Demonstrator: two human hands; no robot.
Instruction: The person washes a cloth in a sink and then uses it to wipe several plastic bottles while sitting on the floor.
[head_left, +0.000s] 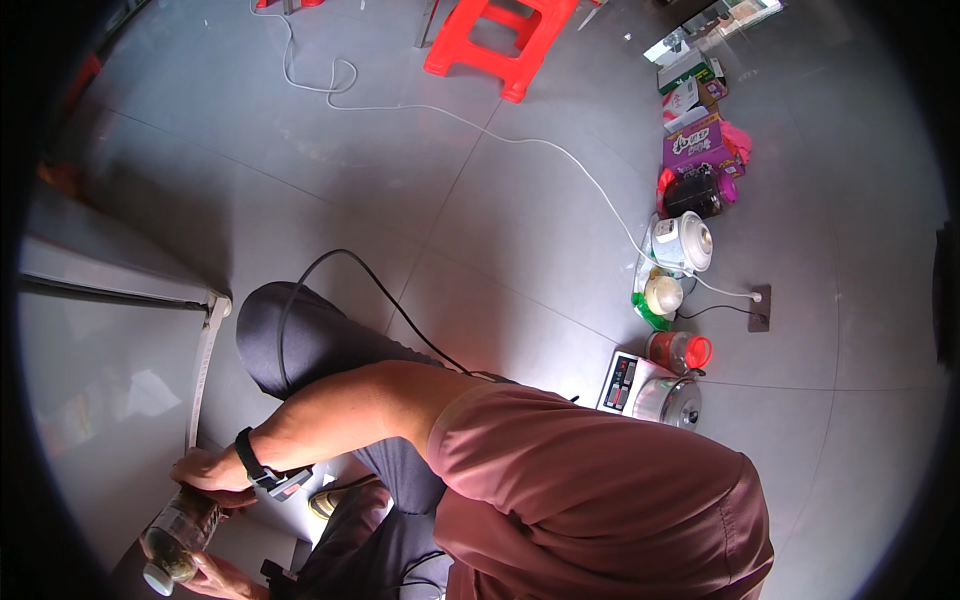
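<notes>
A clear plastic bottle with a pale cap and dark contents lies tilted at the lower left, its capped end toward the bottom of the picture. My right hand, below a black wrist strap with a small device, grips the end away from the cap. Near the capped end, my left hand holds the bottle's side with its fingers; another black strap is on that wrist. Both hands are beside a large white panel with a pale edge strip, and the panel's lower part is partly hidden by them.
A black cable loops over my bent knee. A white cord crosses the tiled floor to a socket. Along the right stand a digital scale, a lidded pot, jars, a white cooker and boxes; a red stool is above.
</notes>
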